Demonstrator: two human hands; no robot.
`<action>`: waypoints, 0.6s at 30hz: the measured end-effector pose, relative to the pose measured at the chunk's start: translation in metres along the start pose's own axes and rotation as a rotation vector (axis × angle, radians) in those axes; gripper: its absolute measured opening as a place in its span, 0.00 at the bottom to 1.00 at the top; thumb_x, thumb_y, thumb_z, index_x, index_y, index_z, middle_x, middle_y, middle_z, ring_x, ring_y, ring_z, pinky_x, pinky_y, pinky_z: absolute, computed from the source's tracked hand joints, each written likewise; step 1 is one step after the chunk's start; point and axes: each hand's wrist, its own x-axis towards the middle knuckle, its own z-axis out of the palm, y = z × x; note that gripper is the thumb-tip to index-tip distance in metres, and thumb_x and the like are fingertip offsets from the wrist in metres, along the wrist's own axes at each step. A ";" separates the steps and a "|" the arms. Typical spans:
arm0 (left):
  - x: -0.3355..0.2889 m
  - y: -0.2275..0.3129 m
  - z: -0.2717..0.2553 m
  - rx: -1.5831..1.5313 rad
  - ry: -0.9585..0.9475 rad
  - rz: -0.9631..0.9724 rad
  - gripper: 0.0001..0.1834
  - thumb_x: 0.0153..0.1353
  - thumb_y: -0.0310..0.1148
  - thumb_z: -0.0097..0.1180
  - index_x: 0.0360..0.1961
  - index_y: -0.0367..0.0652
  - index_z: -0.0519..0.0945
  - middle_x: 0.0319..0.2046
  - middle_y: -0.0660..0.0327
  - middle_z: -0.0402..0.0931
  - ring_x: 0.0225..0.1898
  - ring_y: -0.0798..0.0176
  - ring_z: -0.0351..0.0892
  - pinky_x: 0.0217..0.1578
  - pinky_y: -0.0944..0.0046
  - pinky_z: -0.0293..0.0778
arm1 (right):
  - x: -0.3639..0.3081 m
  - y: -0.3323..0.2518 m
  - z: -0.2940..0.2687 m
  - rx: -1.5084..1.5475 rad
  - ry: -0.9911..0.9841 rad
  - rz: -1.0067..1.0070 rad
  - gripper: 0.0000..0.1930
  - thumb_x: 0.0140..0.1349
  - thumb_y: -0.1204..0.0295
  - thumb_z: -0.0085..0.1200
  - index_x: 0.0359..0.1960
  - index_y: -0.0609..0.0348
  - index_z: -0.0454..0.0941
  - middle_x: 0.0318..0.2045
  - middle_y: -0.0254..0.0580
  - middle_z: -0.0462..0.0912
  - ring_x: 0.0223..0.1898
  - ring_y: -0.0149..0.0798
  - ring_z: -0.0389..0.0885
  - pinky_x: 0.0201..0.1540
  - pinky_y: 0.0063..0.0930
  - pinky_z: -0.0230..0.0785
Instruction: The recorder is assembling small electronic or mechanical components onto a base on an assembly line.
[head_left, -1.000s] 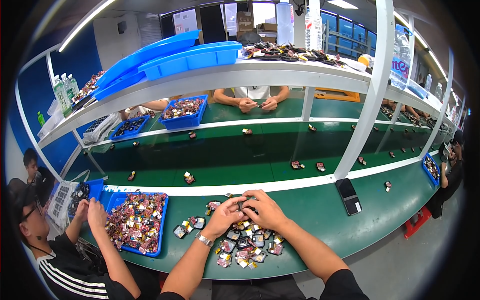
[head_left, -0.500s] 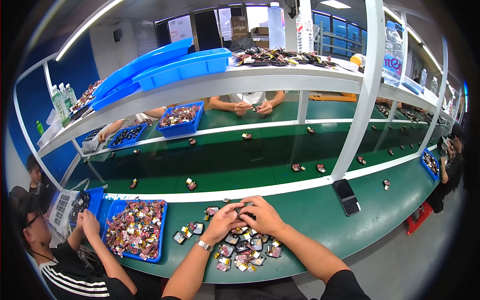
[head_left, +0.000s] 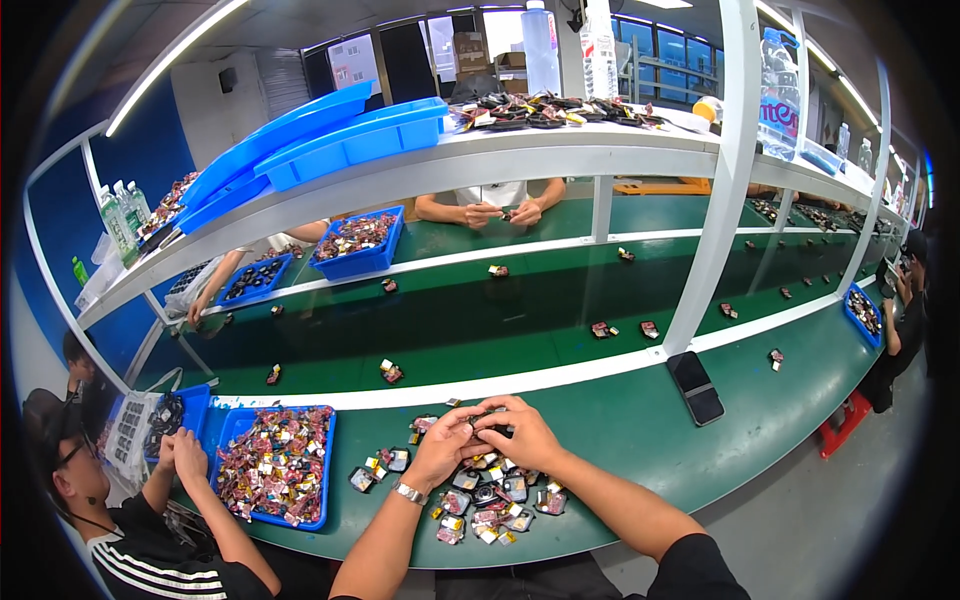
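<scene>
Green belt cloth runs the whole length of the bench (head_left: 640, 420), and right at its near edge the person's two hands meet over a scatter of small parts. The left hand (head_left: 445, 447) and the right hand (head_left: 520, 432) are both curled in, fingertips pinched together on one small dark part (head_left: 484, 418) held just above the table, close to the white strip that borders the conveyor. It is so tiny in this view that I cannot tell its exact shape, only that it looks dark with a bit of metal to it. Going by the look of its fellows in the loose pile (head_left: 485, 500) under the wrists, I would judge it light and rigid, a hard little casing with thin tabs or leads that could bend or snag, so a fingertip pinch on the body's flat sides seems the safe hold, not the projecting bits. Smooth plastic that small may well slip if squeezed at a corner. To the left sits a blue tray (head_left: 232, 430) heaped with more of the same, tended by a neighbour's hands (head_left: 180, 455). A black phone (head_left: 695, 387) lies well apart on the right, and a wristwatch (head_left: 408, 492) shows on the left wrist.
</scene>
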 end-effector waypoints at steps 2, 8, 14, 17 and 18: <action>0.000 -0.001 0.000 0.005 -0.003 0.015 0.17 0.72 0.28 0.42 0.60 0.36 0.67 0.47 0.54 0.75 0.50 0.60 0.78 0.53 0.56 0.79 | 0.001 -0.002 -0.002 -0.013 0.012 -0.041 0.08 0.54 0.73 0.62 0.36 0.56 0.85 0.49 0.43 0.79 0.53 0.46 0.76 0.57 0.36 0.68; 0.000 0.000 0.001 0.000 -0.004 0.031 0.17 0.71 0.28 0.44 0.59 0.36 0.68 0.48 0.54 0.75 0.50 0.59 0.78 0.54 0.55 0.79 | 0.001 -0.008 0.000 -0.041 0.046 -0.042 0.07 0.53 0.74 0.62 0.35 0.56 0.85 0.48 0.42 0.80 0.52 0.45 0.77 0.56 0.36 0.69; 0.000 -0.002 0.000 -0.008 -0.020 0.033 0.17 0.71 0.27 0.45 0.59 0.36 0.68 0.49 0.53 0.74 0.51 0.59 0.78 0.54 0.54 0.79 | -0.001 -0.006 0.002 0.038 0.040 0.029 0.08 0.53 0.75 0.61 0.36 0.56 0.85 0.47 0.41 0.80 0.52 0.45 0.77 0.56 0.36 0.69; 0.000 -0.006 -0.005 -0.004 -0.020 0.044 0.17 0.70 0.27 0.45 0.59 0.35 0.68 0.49 0.53 0.74 0.51 0.58 0.78 0.53 0.53 0.79 | -0.001 -0.007 0.001 0.064 0.042 -0.007 0.08 0.53 0.75 0.61 0.35 0.55 0.85 0.48 0.41 0.80 0.53 0.45 0.76 0.56 0.36 0.69; -0.001 -0.007 -0.006 0.000 -0.020 0.052 0.17 0.70 0.27 0.45 0.59 0.35 0.68 0.49 0.53 0.74 0.51 0.58 0.78 0.53 0.53 0.79 | -0.001 -0.009 0.000 0.021 0.050 -0.069 0.08 0.52 0.75 0.61 0.35 0.55 0.86 0.48 0.40 0.80 0.53 0.45 0.76 0.56 0.37 0.69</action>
